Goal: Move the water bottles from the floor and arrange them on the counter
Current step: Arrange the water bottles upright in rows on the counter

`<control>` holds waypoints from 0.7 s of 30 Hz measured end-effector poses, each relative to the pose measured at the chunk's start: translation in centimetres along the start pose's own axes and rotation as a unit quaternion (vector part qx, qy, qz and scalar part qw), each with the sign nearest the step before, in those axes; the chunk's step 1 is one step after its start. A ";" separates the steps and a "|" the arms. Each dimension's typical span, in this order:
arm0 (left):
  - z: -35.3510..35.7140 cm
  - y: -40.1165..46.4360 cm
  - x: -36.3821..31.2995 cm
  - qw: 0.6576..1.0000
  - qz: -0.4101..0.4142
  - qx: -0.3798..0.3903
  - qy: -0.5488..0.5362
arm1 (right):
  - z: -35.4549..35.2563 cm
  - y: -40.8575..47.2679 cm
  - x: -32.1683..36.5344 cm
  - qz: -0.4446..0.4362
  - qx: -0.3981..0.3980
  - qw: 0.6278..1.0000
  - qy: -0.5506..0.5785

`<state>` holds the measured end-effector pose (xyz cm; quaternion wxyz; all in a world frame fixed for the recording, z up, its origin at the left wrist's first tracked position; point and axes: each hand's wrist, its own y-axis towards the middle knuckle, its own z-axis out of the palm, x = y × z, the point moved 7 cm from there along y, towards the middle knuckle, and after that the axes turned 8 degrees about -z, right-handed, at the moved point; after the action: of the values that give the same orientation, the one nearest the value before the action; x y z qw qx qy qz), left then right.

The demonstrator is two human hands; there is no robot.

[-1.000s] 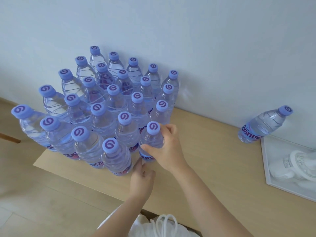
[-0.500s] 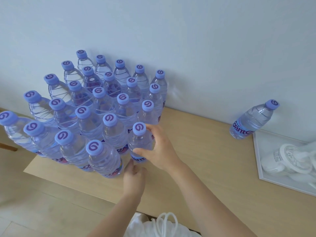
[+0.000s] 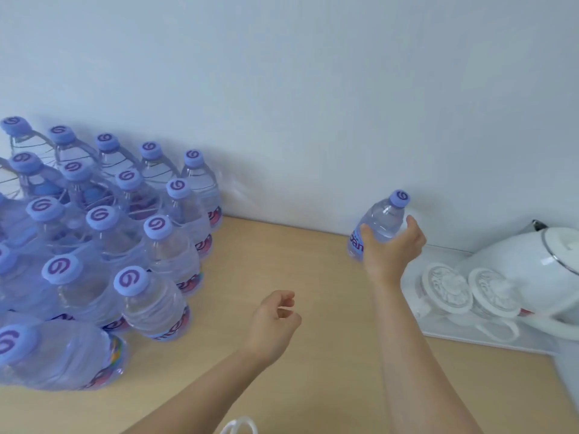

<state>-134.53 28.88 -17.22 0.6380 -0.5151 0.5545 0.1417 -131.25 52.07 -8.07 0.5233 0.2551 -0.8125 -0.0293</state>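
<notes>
Head view
Right hand: the right hand [image 3: 390, 250] reaches out to the lone water bottle [image 3: 380, 225] by the wall, thumb on the bottle's left side and fingers [image 3: 414, 225] curved round its right side, so it has hold of the bottle's body.
Lone water bottle: clear plastic with a lilac cap [image 3: 399, 198] bearing a purple swirl and a label with purple lettering low on its side; it leans a little, cap toward the upper right. Whether its base rests on the counter I cannot tell, since the hand covers that part.
Left hand: the left hand [image 3: 275, 321] hangs above the wooden counter [image 3: 282, 261], fingers loosely curled, holding nothing.
Bottle group: the cluster of water bottles [image 3: 103, 245] stands upright in close rows on the left part of the counter, back row against the white wall [image 3: 282, 89], caps all lilac with the same swirl; well apart from the lone bottle.
Tray: a white tray [image 3: 438, 332] lies on the counter's right end, just beside the lone bottle.
On the tray: two upturned white cups [image 3: 470, 292] side by side, and a white electric kettle [image 3: 529, 274] behind them.
Bottom edge: a white cord loop [image 3: 239, 426] shows between the forearms.
</notes>
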 end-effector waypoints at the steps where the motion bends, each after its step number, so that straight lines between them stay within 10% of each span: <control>1: 0.8 0.4 -0.4 1.000 -0.001 0.012 0.007 | 0.2 1.2 -0.8 0.020 0.018 1.000 0.006; 21: -2.7 -1.6 -0.4 0.997 0.053 -0.046 0.019 | 1.0 -6.6 2.4 0.055 0.177 0.968 0.170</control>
<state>-134.96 26.12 -15.64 0.5944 -0.5166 0.5862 0.1905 -130.42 45.06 -8.56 0.6016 0.2993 -0.7165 0.1875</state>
